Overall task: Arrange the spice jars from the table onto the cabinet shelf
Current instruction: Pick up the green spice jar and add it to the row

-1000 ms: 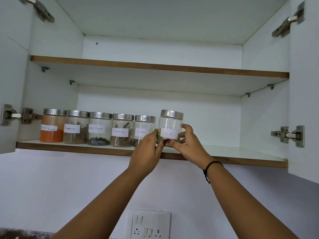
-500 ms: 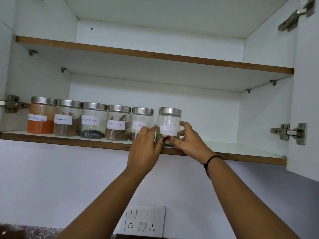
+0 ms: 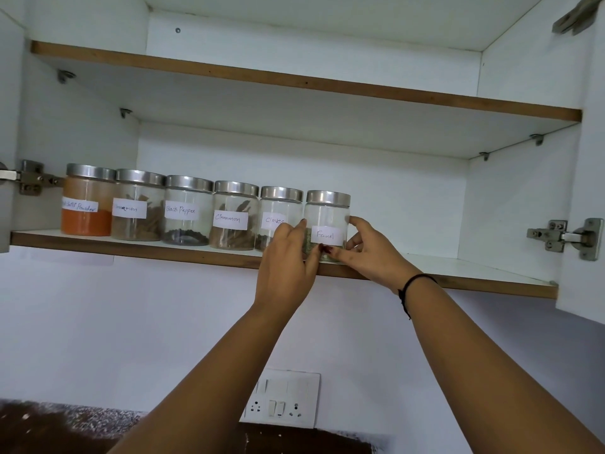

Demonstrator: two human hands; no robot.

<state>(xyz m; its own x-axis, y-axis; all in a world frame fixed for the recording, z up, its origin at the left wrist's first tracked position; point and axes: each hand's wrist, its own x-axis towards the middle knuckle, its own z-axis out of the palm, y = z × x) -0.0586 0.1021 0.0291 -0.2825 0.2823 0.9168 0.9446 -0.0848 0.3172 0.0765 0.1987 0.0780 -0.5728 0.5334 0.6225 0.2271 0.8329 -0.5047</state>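
Note:
A clear glass jar labelled Fennel [image 3: 327,221] with a steel lid stands on the lower cabinet shelf [image 3: 131,249], at the right end of a row of jars. My left hand [image 3: 288,257] holds its left side and my right hand [image 3: 366,253] holds its right side and base. To its left stand the Cloves jar [image 3: 278,208], a Cinnamon jar [image 3: 234,217], the Black Pepper jar [image 3: 186,211], another cinnamon jar [image 3: 137,208] and an orange powder jar [image 3: 86,201]. My left hand hides part of the Cloves jar.
The shelf's right half [image 3: 474,273] holds nothing. An upper shelf [image 3: 294,81] sits above. The open cabinet doors show hinges at the left [image 3: 26,178] and right [image 3: 566,237]. A switch and socket plate [image 3: 281,401] is on the wall below, above a dark counter [image 3: 49,427].
The Fennel jar has come down onto the shelf and now stands close beside the Cloves jar. Both hands have stayed on it. The camera view shifted slightly.

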